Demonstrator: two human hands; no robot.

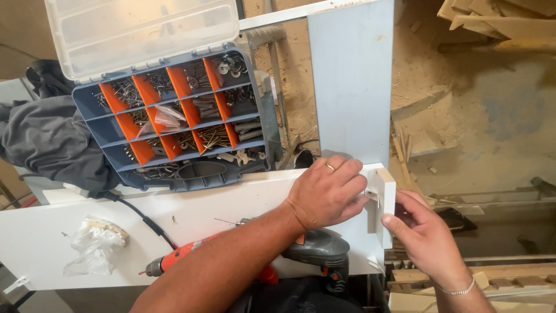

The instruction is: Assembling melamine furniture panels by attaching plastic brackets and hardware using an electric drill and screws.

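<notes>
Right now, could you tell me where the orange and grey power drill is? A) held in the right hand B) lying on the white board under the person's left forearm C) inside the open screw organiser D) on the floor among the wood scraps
B: the power drill lies on the white board, partly hidden beneath the left forearm, while both hands are at the small white block.

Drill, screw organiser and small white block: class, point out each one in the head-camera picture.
Drill (315, 249), head view, on its grey motor housing.
Screw organiser (202, 173), head view, on its grey front handle.
Small white block (387, 194), head view, on its front face.
</notes>
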